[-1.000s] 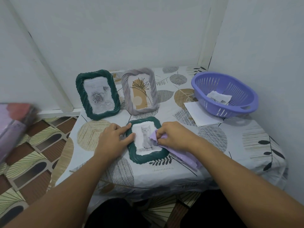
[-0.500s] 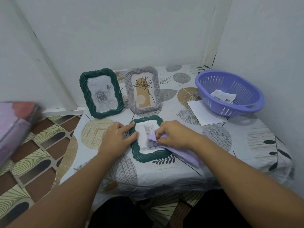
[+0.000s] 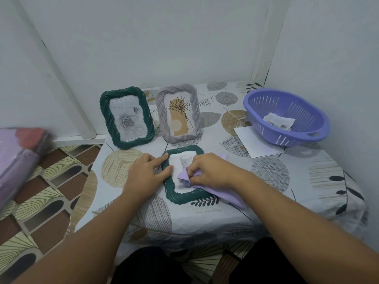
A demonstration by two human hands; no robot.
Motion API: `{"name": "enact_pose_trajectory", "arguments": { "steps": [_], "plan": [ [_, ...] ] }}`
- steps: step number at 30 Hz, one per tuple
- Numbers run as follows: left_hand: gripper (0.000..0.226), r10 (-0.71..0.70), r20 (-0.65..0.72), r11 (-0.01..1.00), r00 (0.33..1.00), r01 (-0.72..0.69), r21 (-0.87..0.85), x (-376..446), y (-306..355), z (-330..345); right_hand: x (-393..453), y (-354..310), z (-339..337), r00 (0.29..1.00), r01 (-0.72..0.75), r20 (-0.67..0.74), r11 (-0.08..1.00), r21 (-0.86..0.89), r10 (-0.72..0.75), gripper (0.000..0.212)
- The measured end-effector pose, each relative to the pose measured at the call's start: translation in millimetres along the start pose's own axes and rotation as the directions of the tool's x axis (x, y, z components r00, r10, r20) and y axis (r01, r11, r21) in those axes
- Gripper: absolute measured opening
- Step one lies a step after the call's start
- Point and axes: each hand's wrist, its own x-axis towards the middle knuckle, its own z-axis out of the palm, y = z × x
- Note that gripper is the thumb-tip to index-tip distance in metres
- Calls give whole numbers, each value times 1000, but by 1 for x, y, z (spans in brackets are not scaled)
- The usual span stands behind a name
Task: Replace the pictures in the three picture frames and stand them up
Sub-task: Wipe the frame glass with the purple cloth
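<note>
A dark green frame (image 3: 178,196) with a kitten picture lies flat near the table's front edge. My left hand (image 3: 146,174) rests on its left border with straight fingers. My right hand (image 3: 211,171) grips a lilac cloth (image 3: 227,196) bunched on the frame's glass. Behind, a second dark green frame (image 3: 127,117) with a grey rose picture stands upright. A grey frame (image 3: 178,113) with a plant drawing stands to its right.
A purple slotted basket (image 3: 287,117) holding loose pictures sits at the back right by the wall. A white sheet (image 3: 254,143) lies partly under it. The small table (image 3: 297,181) has a leaf-patterned cover. A blurred purple bundle (image 3: 18,158) is at the far left.
My right hand has slid the cloth leftward and down over the kitten picture. My left hand stays on the frame's left border. The standing frames are unchanged.
</note>
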Motion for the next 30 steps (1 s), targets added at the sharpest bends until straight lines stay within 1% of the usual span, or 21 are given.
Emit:
{"name": "enact_pose_trajectory", "arguments": {
  "steps": [4,12,15,17,19,21,23,25,28,29,30],
  "plan": [
    [49,-1,13,1000,1000,1,-5,0,-1,0,-8,11,-10,998,16,57,999,33,-18,7],
    [50,6,0,1000,1000,-6,2,1,-1,1,-1,-4,-6,999,33,31,999,16,-33,13],
    [50,11,9,1000,1000,-11,8,0,-1,0,-7,6,-12,998,20,65,999,35,-23,9],
    [50,10,14,1000,1000,-10,7,0,-1,0,-9,10,-14,997,19,73,999,34,-22,10],
    [54,9,15,1000,1000,-9,12,1,-2,0,-5,6,-9,999,16,33,999,44,-17,9],
    [59,9,15,1000,1000,-9,11,1,-1,0,1,-2,2,999,18,-47,998,53,-16,11],
    [57,12,8,1000,1000,-12,12,1,-1,0,3,-9,9,995,57,-82,997,51,-53,15],
    [60,10,-1,1000,1000,-10,9,0,-1,0,-1,-8,5,996,74,-58,996,58,-70,17],
    [59,7,20,1000,1000,-7,4,0,-1,-1,-8,4,-6,998,36,50,995,93,-41,17],
    [59,6,30,1000,1000,-6,11,0,0,-1,-8,5,-7,998,30,45,995,93,-34,16],
    [62,6,34,1000,999,-7,18,0,0,-2,-5,4,-6,999,33,9,996,81,-34,15]
  ]
}}
